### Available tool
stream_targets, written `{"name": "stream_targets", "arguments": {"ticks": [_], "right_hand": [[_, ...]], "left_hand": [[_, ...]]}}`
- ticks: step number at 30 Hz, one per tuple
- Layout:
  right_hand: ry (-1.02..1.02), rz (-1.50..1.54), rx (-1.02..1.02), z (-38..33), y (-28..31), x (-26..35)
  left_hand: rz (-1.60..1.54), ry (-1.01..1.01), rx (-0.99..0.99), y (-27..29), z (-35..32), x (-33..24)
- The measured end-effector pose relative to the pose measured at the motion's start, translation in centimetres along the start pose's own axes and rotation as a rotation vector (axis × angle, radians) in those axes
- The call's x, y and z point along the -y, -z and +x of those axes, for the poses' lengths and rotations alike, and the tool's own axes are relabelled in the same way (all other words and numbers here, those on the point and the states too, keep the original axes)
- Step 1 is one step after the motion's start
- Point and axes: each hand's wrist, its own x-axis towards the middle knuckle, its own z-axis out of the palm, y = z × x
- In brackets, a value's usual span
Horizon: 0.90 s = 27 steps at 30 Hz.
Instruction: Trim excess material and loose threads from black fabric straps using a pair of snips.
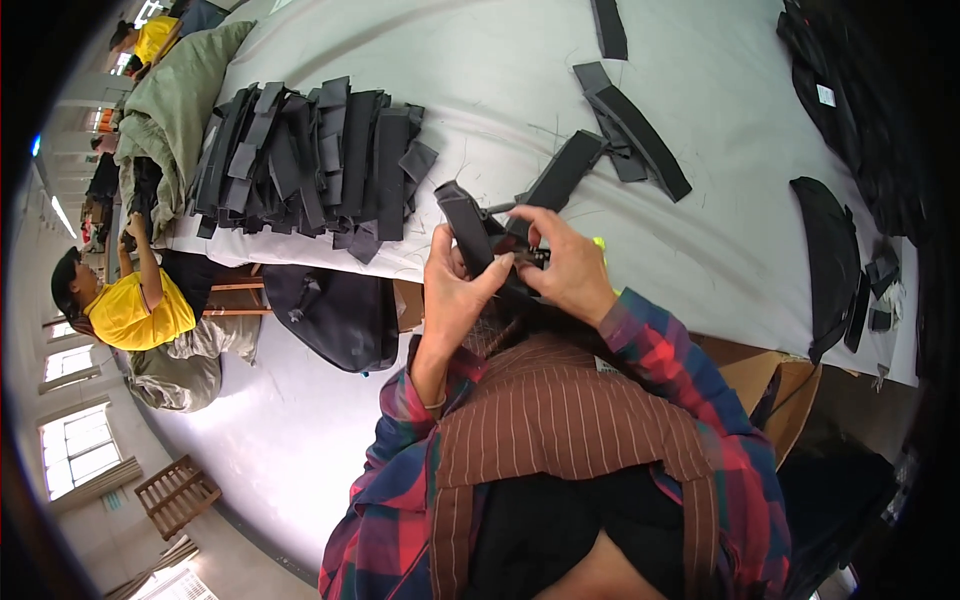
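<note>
Holding a black fabric strip (463,222) in the left grip (452,288), closed with thumb and fingers about its lower part, tilted with the upper end leaning left above the near edge of the white-covered tabletop (700,270). Pinching a small dark tool (535,257), apparently a pair of thread snips, in the right grip (573,268), close beside the strip, with fingers bent in and almost no gap left. Cannot tell open blades from closed ones at this angle. Probably trimming loose ends, judging by the tool and by the stray threads (546,132) scattered ahead. To do this well, keep the left thumb near the cutting spot but out of line with the blades. Draw each end taut before snipping, cut close to the seam without nicking the weave, and turn the strip to check both edges. Work with the tip alone, to avoid catching a fold. Brush clippings off the dark surface before letting go. Choose one place for finished work, either the large pile (320,160) on the left or the loose strips (642,140) ahead to the right, and never mix the two.
</note>
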Motion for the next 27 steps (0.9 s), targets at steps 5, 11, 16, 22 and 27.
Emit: {"name": "stream_targets", "arguments": {"ticks": [5,11,16,22,27], "right_hand": [[0.022,0.115,0.009,-0.9,0.3,-0.2],[-0.021,0.302,0.172,1.9,0.7,-1.0],[0.178,0.125,0.113,7.4,-3.6,-2.7],[0.377,-0.327,0.662,7.3,-8.9,-1.2],[0.237,0.189,1.119,3.5,-5.5,1.3]], "left_hand": [[0.188,-0.150,-0.304,3.3,0.4,-1.1],[-0.269,-0.098,-0.268,9.5,-0.1,-3.7],[-0.354,-0.115,-0.312,9.9,0.1,-4.2],[-0.312,-0.172,-0.349,10.2,0.2,-5.6],[-0.321,-0.240,-0.389,12.7,0.0,-5.9]]}}
